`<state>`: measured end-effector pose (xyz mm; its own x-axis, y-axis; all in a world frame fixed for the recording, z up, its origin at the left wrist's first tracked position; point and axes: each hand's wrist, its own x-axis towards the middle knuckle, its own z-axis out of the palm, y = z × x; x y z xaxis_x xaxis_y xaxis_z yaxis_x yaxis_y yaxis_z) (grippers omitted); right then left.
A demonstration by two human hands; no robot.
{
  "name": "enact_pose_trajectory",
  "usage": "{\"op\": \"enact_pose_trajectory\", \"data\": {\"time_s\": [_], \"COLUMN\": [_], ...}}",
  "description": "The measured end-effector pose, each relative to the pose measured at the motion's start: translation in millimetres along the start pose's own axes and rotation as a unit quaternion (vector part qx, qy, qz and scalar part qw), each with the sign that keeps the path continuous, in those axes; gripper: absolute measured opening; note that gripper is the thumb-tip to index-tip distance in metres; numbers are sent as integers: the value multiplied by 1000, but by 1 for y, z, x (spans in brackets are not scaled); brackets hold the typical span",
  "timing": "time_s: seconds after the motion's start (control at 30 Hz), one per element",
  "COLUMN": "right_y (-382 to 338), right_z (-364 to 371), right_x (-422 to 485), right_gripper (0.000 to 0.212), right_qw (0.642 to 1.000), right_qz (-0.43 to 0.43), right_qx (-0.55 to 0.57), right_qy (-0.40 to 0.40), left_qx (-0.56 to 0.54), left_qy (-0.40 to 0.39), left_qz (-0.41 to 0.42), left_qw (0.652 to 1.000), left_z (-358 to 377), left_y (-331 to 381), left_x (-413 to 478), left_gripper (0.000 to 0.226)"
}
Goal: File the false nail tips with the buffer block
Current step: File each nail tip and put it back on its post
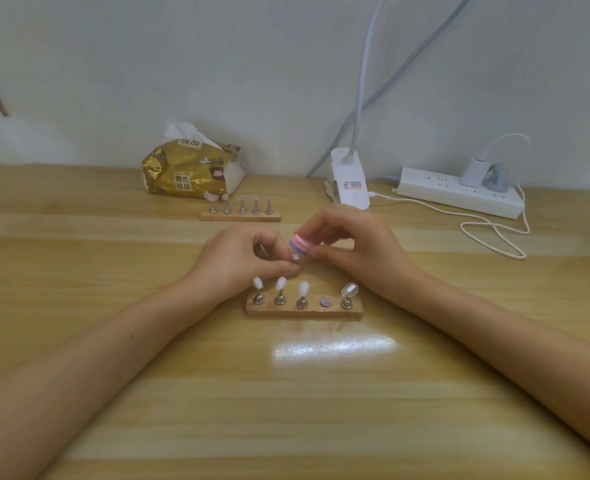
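Buffer block (300,244) pinched in right grip (350,245); left grip (247,259) pinches nail tip (295,260)

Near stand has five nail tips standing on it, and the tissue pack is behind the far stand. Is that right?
Not quite. The near stand has four nail tips standing on it, not five. The head view shows its fourth spot is bare. The tissue pack is behind the far stand, as you said.

The gold tissue pack (169,169) reads 原木纯品
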<state>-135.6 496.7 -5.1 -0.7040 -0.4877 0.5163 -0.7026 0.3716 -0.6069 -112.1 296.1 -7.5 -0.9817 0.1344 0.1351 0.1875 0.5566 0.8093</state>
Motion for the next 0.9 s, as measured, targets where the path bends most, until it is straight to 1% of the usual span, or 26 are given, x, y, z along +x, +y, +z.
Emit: {"op": "enact_pose_trajectory", "data": {"time_s": [0.03,0.1,0.13,0.2,0.27,0.33,0.43,0.5,0.57,0.67,0.73,0.77,0.8,0.87,0.9], "right_y": [-1,-3,-3,-1,-2,-2,0,-2,-3,-2,-4,-5,-5,-3,-3], "right_z": [0,2,2,1,2,3,2,2,3,2,3,4,4,3,2], "right_x": [0,-1,-1,0,-1,0,1,0,-1,0,-1,-1,-1,0,0], "right_gripper": [10,12,13,13,15,16,18,18,19,19,18,17,17,18,19], "right_qw": [1000,999,999,1000,1000,999,1000,1000,999,1000,999,999,999,1000,1000], "right_qz": [-18,-41,-30,-12,-30,-35,11,-16,-34,2,-26,-39,-37,3,10], "right_qx": [0,-14,-13,-4,-3,-10,2,7,-5,10,12,7,2,13,20], "right_qy": [7,-12,-20,-10,6,-8,-10,5,-7,-2,17,14,6,-4,1], "left_qx": [0,5,7,5,7,10,7,8,13,11,11,13,14,12,11], "left_qy": [-1,-2,-1,1,-1,1,1,-2,-3,-1,-1,-1,-1,1,1], "left_qz": [2,4,2,2,4,3,1,2,1,5,7,7,8,10,9], "left_qw": [1000,1000,1000,1000,1000,1000,1000,1000,1000,1000,1000,1000,1000,1000,1000], "left_z": [0,1,1,1,0,1,1,1,1,1,1,1,1,1,1], "left_y": [0,0,0,0,0,0,1,1,0,0,-1,-1,-1,-1,-1], "left_x": [0,0,0,0,0,0,0,0,0,0,0,1,1,2,2], "left_gripper": [12,11,11,11,11,10,13,11,12,12,10,10,10,11,13]}}
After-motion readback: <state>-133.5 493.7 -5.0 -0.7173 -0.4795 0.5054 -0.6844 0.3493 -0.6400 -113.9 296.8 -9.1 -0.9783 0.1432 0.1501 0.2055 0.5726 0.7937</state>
